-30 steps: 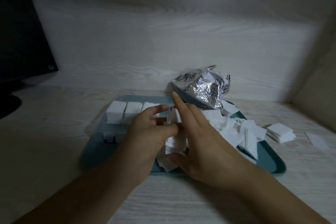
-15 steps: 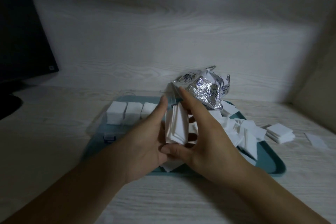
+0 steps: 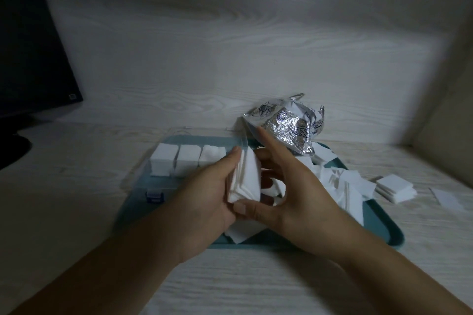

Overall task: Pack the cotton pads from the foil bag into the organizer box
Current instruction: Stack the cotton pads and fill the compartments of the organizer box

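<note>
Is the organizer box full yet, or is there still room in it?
Still room. The clear organizer box shows three pad stacks along its far side; the near part looks unfilled.

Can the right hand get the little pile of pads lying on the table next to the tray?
Probably yes, but not right now. The right hand is busy holding a stack of pads together with the left hand. The little pile lies uncovered on that side.
</note>
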